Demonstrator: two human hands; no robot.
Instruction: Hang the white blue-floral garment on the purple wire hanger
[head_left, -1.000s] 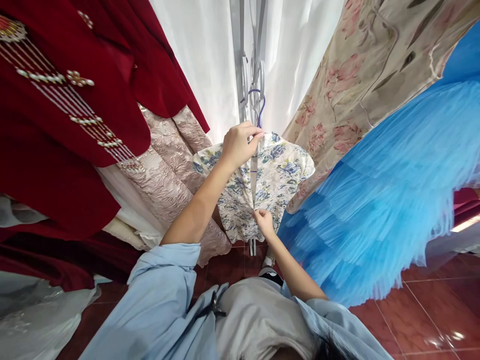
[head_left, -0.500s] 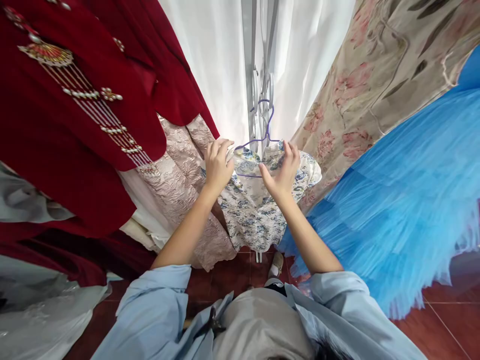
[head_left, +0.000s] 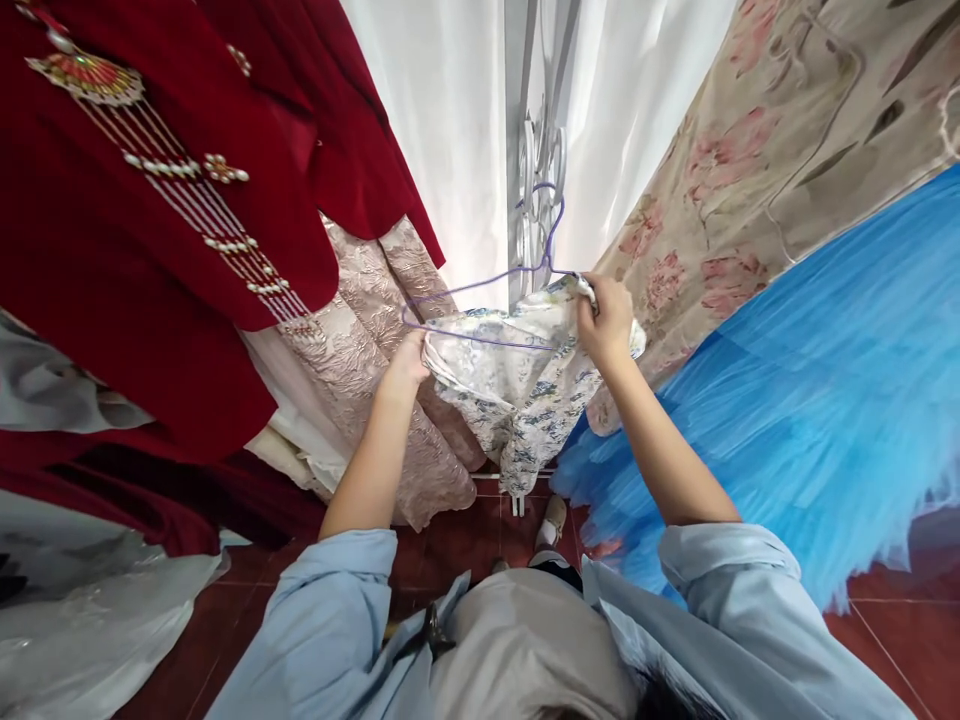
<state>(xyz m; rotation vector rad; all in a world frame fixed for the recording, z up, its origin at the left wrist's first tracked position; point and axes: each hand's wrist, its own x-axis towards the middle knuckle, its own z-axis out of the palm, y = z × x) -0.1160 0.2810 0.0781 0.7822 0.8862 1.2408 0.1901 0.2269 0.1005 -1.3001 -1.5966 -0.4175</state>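
At the far left hangs a dark red velvet garment [head_left: 150, 260] trimmed with rows of pearl beads, and a sheet of clear plastic wrapping [head_left: 82, 620] lies low beneath it. Just right of the red one hangs a pale pink brocade dress [head_left: 360, 330], its hem reaching down toward the red tiled floor [head_left: 900, 640].

The left hand [head_left: 409, 362] is closed on the left edge of a small floral dress [head_left: 517, 385], white with blue and yellow flowers, pinching the cloth beside the left end of a purple wire hanger [head_left: 480, 300]. The hanger's left arm stands bare, clear of the cloth, while its hook rises in front of a grey metal rack post [head_left: 525, 120] and white curtain [head_left: 442, 130]. The little dress hangs bunched between the two hands, in the middle of the view, above the floor.

The right hand [head_left: 606, 322] grips the dress's right shoulder together with the right end of the hanger, fingers curled around both.

Further right hangs a beige dress with pink flowers [head_left: 750, 170], and beside it a bright blue tulle skirt [head_left: 787, 400] fills the right side.
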